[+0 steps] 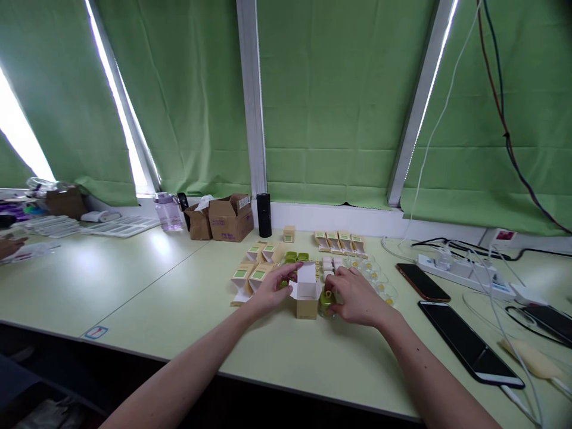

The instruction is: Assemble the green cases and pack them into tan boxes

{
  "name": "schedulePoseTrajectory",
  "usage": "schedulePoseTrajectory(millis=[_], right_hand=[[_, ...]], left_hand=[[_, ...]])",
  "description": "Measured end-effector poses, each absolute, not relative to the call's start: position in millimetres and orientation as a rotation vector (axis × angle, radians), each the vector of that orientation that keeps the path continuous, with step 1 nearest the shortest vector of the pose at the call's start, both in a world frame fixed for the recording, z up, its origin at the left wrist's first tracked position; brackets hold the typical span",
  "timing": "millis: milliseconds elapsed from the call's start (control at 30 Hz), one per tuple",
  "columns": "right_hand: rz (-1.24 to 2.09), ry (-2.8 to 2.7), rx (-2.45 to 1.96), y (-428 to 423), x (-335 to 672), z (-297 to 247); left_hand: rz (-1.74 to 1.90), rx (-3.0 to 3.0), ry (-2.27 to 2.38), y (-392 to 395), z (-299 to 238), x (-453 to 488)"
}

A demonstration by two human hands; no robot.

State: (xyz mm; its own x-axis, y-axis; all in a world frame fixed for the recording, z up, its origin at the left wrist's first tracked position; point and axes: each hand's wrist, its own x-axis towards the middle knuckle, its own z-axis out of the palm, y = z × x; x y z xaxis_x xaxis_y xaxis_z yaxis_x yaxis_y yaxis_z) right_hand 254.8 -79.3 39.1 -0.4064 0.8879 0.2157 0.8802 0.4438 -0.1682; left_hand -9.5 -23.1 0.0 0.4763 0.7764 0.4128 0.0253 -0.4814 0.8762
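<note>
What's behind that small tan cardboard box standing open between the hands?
Behind the small tan cardboard box, small squarish green pieces show past its raised white flap. Whatever lies directly behind the flap and left hand is covered.

The carton (307, 309) looks matt card, the tabletop (179, 292) smooth.

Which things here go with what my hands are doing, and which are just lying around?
Probably in use:
open box
green container in the right hand's grip
small cartons
clear round pieces

Probably lying about:
phones
power strip
lilac bottle
black cylinder
brown cardboard boxes
</note>
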Motion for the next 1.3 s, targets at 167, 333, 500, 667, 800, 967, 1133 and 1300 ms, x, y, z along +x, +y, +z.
schedulePoseTrajectory(millis=[167,333,500,667,800,967,1133,1300], right_hand=[[0.019,-2.373,-1.496,-77,258,40],[-0.083,-2.131,-1.403,-70,273,39],[0.031,-1.783,-1.120,-69,272,37],[0.208,-1.678,-0.984,-77,247,33],[0.298,-1.733,-0.931,-80,231,27],[0.287,-1.801,-0.954,-77,229,19],[0.236,-1.870,-1.005,-73,233,15],[0.128,-1.907,-1.069,-71,238,13]], left_hand=[[1.078,1.830,0.665,-20,-4,-11],[1.056,1.816,0.634,-17,-8,-13],[1.059,1.813,0.640,-16,-8,-14],[1.051,1.826,0.638,-17,-8,-14],[1.076,1.820,0.637,-17,-7,-12],[1.072,1.820,0.636,-20,-4,-10],[1.071,1.794,0.607,-21,-4,-10],[1.061,1.798,0.586,-19,-6,-11]])
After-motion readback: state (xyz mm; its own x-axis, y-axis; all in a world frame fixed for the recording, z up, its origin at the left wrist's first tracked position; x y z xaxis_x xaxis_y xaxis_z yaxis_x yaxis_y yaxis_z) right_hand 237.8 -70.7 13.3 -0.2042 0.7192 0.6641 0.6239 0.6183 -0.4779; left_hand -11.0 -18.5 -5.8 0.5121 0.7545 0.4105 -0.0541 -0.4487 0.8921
